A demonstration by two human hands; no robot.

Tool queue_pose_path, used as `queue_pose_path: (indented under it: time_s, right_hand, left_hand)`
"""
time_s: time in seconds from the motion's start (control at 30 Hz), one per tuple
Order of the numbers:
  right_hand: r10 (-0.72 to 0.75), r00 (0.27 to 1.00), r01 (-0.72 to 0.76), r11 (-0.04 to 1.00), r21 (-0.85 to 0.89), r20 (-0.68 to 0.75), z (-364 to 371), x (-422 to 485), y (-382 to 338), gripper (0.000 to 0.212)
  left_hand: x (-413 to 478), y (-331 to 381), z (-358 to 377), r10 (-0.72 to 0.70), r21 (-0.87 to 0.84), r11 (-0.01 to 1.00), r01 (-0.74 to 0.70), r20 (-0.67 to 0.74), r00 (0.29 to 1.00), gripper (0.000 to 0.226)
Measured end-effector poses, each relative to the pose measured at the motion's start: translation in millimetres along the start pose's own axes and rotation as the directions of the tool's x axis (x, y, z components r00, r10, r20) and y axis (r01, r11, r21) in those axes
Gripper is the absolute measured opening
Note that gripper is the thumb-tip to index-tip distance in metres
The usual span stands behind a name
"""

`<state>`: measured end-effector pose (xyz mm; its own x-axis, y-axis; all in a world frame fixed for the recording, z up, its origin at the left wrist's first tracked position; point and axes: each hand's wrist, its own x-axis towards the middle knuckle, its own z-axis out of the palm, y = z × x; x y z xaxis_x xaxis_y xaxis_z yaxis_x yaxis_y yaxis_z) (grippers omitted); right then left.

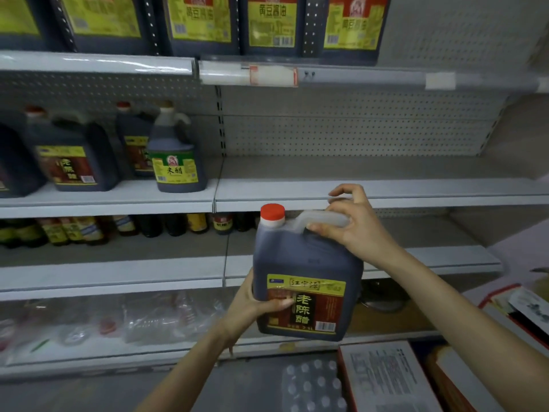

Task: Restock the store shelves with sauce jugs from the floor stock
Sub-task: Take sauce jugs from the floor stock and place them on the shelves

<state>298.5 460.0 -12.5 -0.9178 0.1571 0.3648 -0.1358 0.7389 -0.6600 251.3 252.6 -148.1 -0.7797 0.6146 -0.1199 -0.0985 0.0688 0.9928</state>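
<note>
I hold a dark sauce jug (309,263) with a red cap and a yellow and red label upright in the air in front of the shelves. My right hand (350,224) grips its clear top handle, index finger lifted. My left hand (255,304) cups the jug's lower left side, thumb across the label. The jug hangs just below the front edge of the middle shelf (386,185), whose right bay is bare. Matching dark jugs (74,162) and a green-labelled jug (176,162) stand on that shelf's left bay.
Large yellow-labelled jugs (271,22) fill the top shelf. Small bottles (124,227) line the back of the lower shelf at left. Plastic-wrapped goods (118,319) lie on the bottom shelf. Cardboard boxes (386,379) and a wrapped bottle pack (312,385) sit on the floor at right.
</note>
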Motion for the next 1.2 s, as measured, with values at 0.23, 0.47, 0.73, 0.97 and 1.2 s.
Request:
queue_pose_path:
  time_s: [0.23, 0.47, 0.73, 0.97, 1.2]
  right_hand:
    - [0.042, 0.981, -0.051, 0.998, -0.044, -0.188, 26.6, 48.4, -27.8, 0.027]
    - [0.046, 0.95, -0.067, 0.996, -0.055, -0.31, 79.7, 117.2, -51.1, 0.026]
    - [0.062, 0.929, -0.078, 0.997, -0.029, -0.366, 126.5, 186.0, -59.6, 0.029]
    - [0.045, 0.921, -0.079, 0.994, -0.072, -0.386, 141.0, 229.5, -47.2, 0.029]
    - [0.029, 0.919, -0.052, 0.998, -0.047, -0.394, 131.8, 270.3, -15.4, 0.027]
  left_hand:
    - [35.0, 20.3, -55.8, 0.064, 0.022, 0.998, -0.064, 0.006, 0.998, 0.089]
    - [81.7, 46.4, -143.4, 0.116, 0.094, 0.989, -0.118, 0.027, 0.993, 0.086]
    - [122.9, 62.6, -211.1, 0.131, 0.113, 0.985, -0.129, -0.016, 0.991, 0.091]
    - [159.4, 70.2, -231.1, 0.139, 0.164, 0.978, -0.127, -0.061, 0.988, 0.115]
    - [201.3, 82.5, -223.7, 0.162, 0.235, 0.963, -0.129, -0.123, 0.979, 0.097]
